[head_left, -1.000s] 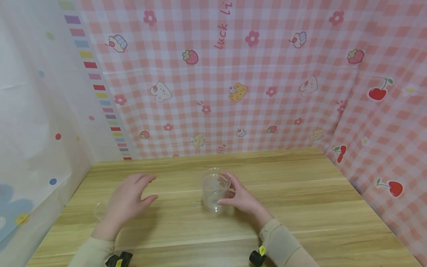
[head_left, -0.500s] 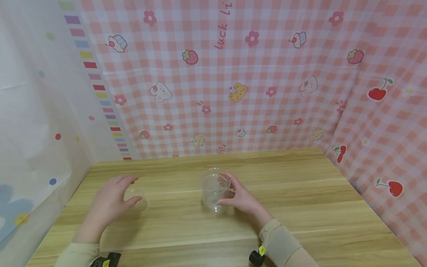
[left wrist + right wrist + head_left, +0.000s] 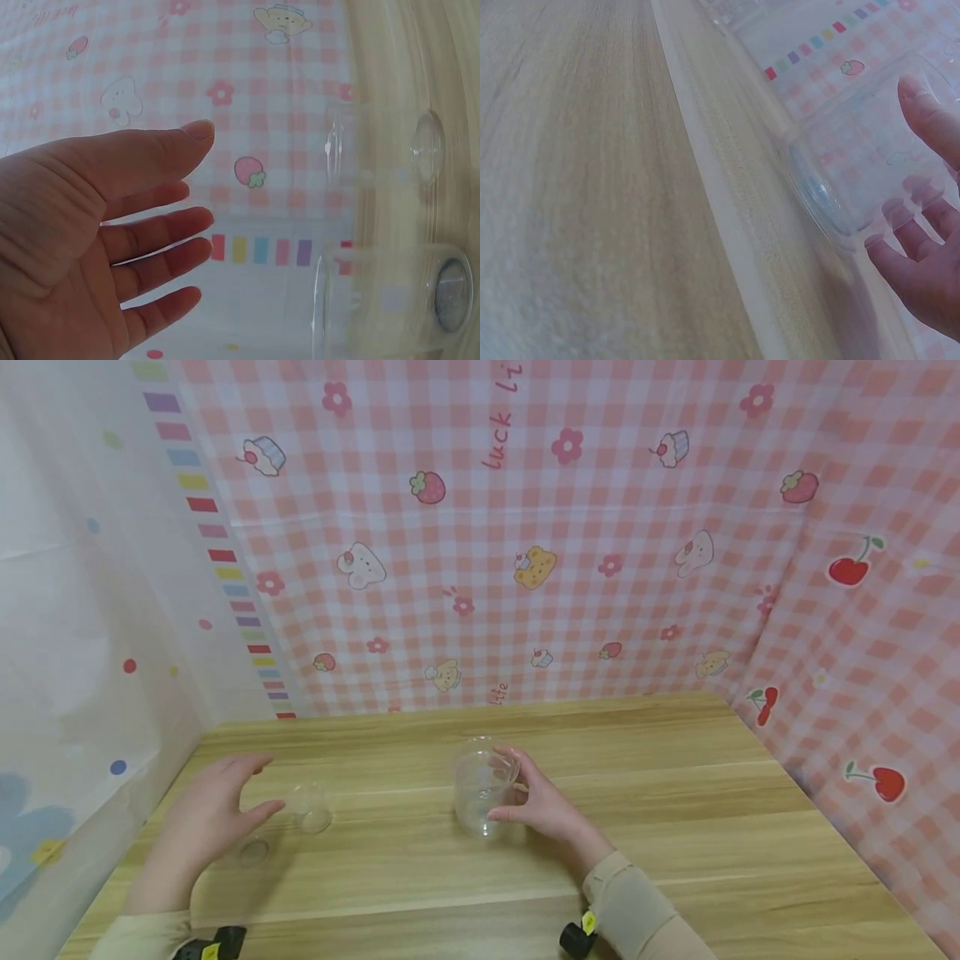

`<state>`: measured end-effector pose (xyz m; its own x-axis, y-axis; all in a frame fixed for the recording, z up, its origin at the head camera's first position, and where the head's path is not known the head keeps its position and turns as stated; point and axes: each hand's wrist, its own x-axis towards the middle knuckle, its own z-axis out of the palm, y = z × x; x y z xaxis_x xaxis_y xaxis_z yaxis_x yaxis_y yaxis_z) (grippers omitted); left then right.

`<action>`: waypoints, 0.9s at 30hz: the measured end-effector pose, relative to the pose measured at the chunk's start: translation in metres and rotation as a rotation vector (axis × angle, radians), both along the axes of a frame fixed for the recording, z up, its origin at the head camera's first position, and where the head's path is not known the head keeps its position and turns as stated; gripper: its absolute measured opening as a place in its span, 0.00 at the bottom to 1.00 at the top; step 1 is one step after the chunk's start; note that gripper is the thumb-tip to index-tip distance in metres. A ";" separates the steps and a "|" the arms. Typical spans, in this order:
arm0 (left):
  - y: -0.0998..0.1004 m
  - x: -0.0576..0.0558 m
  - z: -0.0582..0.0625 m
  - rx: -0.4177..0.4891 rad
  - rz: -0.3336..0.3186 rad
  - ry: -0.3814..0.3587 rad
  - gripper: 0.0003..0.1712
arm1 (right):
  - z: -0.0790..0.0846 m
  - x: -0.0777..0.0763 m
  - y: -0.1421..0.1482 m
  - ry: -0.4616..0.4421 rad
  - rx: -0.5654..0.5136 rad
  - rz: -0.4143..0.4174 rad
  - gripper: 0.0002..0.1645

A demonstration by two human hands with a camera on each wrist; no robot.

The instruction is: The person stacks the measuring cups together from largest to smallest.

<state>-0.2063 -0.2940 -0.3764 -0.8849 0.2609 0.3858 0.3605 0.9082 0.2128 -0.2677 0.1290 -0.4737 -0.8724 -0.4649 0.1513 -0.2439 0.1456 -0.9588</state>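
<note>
Head view: right fingers (image 3: 529,767) clasp 1 cup (image 3: 474,789), left fingers (image 3: 261,813) spread beside 2 others (image 3: 312,814).

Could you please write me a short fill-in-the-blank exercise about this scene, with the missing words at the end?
1. The right hand holds a clear cup, while the left hand holds ____.
2. The left wrist view shows ____ other cups.
3. The table has the grain of ____.
4. The checked cloth behind it is white and ____.

Missing words: nothing; two; wood; pink.
</note>
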 end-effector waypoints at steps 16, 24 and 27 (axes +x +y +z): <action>-0.014 0.002 -0.005 -0.036 0.114 -0.257 0.49 | 0.001 0.001 0.001 -0.015 0.014 -0.011 0.55; -0.024 -0.002 -0.016 -0.010 0.138 -0.340 0.54 | 0.002 0.001 0.001 -0.025 0.004 -0.004 0.55; -0.027 -0.002 -0.019 -0.005 0.143 -0.345 0.53 | 0.001 0.001 0.001 -0.023 0.003 0.000 0.56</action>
<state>-0.2084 -0.3214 -0.3958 -0.9904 0.1261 0.0570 0.1374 0.9456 0.2948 -0.2666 0.1300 -0.4725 -0.8756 -0.4651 0.1300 -0.2220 0.1486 -0.9637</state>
